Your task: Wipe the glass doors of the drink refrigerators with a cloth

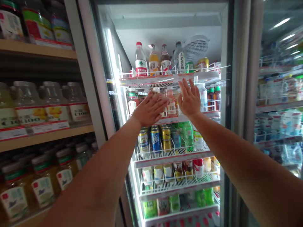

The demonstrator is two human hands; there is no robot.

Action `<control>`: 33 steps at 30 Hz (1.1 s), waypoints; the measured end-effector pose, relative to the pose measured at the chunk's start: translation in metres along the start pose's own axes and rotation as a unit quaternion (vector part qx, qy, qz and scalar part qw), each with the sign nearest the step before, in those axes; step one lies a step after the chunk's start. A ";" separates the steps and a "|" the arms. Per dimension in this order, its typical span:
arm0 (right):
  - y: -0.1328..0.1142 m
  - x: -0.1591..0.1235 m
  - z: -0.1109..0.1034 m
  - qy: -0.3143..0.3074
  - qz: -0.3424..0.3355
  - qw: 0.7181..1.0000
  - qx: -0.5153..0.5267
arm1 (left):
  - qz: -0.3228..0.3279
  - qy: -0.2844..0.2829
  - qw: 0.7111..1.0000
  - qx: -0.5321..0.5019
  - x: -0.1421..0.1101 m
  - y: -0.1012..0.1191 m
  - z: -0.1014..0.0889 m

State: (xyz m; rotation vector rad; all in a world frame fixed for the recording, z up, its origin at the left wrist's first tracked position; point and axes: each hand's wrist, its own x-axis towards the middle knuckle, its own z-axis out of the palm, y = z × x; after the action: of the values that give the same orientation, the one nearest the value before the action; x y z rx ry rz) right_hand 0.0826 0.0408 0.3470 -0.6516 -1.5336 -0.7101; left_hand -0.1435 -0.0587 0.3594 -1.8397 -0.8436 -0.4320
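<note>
Both arms stretch forward at the front of a drinks fridge. My left hand (152,107) is flat, its fingers extended toward the right, in front of the second shelf. My right hand (189,99) is raised with its fingers apart and pointing up, just below the top shelf's edge. Neither hand shows anything in it; whether they touch the shelf cannot be made out. Behind them is a bottle with an orange label (171,105), partly hidden. Above stand a red-capped water bottle (141,61), an orange drink bottle (154,61) and a WAVE bottle (181,60).
Lower fridge shelves hold a blue can (155,140), green bottles (188,134) and several other drinks behind wire guards. On the left, wooden shelving (47,135) carries C100 bottles (55,102). A metal door frame (243,78) stands right, beside another stocked glass-fronted cooler (279,107).
</note>
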 end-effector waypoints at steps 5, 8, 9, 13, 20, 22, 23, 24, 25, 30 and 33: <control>0.002 -0.001 0.000 0.003 -0.006 1.000 0.012 | -0.084 0.037 0.996 0.020 0.003 -0.002 -0.004; 0.005 -0.002 0.000 0.005 -0.008 1.000 0.020 | -0.362 0.195 0.911 0.038 0.010 -0.005 -0.001; 0.006 -0.002 0.000 0.005 -0.008 1.000 0.021 | -0.427 0.234 0.873 0.034 0.013 -0.007 0.000; 0.007 -0.002 0.001 0.005 -0.010 1.000 0.011 | -0.468 0.273 0.841 0.023 0.015 -0.009 0.004; 0.008 -0.002 0.003 -0.002 -0.011 1.000 0.006 | 0.083 -0.073 0.994 -0.020 0.008 -0.016 -0.010; 0.009 -0.002 0.004 0.008 -0.018 1.000 0.007 | 0.047 -0.048 0.998 -0.001 0.020 -0.032 -0.020; 0.010 -0.002 0.005 0.015 -0.023 1.000 0.005 | -0.022 -0.005 1.000 0.013 0.030 -0.042 -0.025; 0.010 -0.003 0.006 0.023 -0.026 0.999 0.003 | -0.115 0.048 0.992 0.025 0.041 -0.053 -0.029; 0.010 -0.003 0.006 0.029 -0.029 0.999 0.000 | -0.219 0.104 0.970 0.032 0.053 -0.062 -0.031; 0.009 -0.003 0.006 0.034 -0.027 0.999 -0.002 | -0.429 0.222 0.876 0.000 0.104 -0.076 -0.023; 0.008 -0.002 0.006 0.024 -0.019 1.000 0.001 | -0.274 0.143 0.951 -0.024 0.107 -0.055 -0.015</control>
State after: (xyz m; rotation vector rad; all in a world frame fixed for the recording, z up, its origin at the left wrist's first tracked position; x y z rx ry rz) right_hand 0.0853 0.0504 0.3451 -0.5998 -1.5053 -0.7482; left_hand -0.1080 -0.0220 0.4688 -1.5129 -1.1411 -1.0515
